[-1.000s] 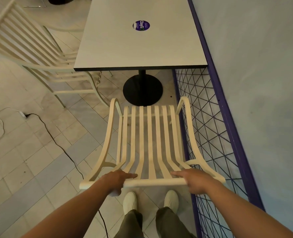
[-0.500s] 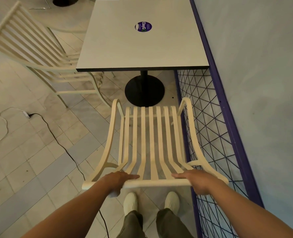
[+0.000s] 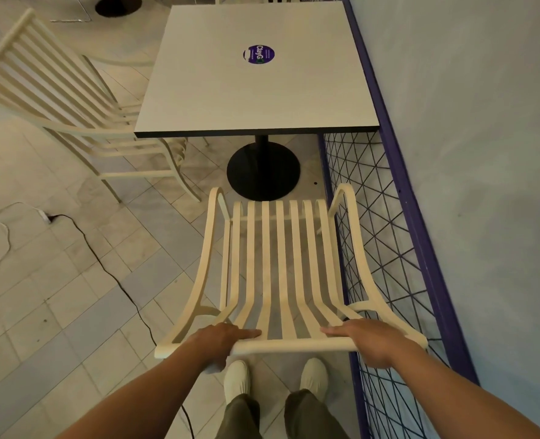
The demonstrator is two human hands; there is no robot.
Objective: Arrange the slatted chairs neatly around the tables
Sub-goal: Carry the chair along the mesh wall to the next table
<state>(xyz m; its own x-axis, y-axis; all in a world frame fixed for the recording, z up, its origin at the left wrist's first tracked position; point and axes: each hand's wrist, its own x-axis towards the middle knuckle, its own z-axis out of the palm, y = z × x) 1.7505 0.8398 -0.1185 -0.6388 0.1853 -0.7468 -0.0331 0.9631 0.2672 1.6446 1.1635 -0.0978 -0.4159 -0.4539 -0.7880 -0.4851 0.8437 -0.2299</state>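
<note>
**Slatted chair held by its back rail before the table**

The cream slatted chair (image 3: 281, 274) is seen from behind and above, its seat pointed at the near edge of the square table (image 3: 256, 96). The front of the seat lies close to the table's round black base (image 3: 263, 172) and is not under the tabletop. The chair's right side is just beside the dark wire mesh panel (image 3: 379, 248).

The top rail of the chair back is grasped by both hands. The left hand (image 3: 218, 342) is wrapped over the rail left of the middle, and the right hand (image 3: 366, 340) is wrapped over it near the right end.

A second slatted chair (image 3: 56, 90) is set at the table's left side, with its seat partly beneath the tabletop. A round purple sticker (image 3: 258, 54) is fixed on the table. Two pale shoes (image 3: 237, 380) are seen below the rail. A black cable (image 3: 104, 267) is trailed across the tiled floor (image 3: 56, 312), and a grey wall (image 3: 468, 122) is found beyond the mesh.
</note>
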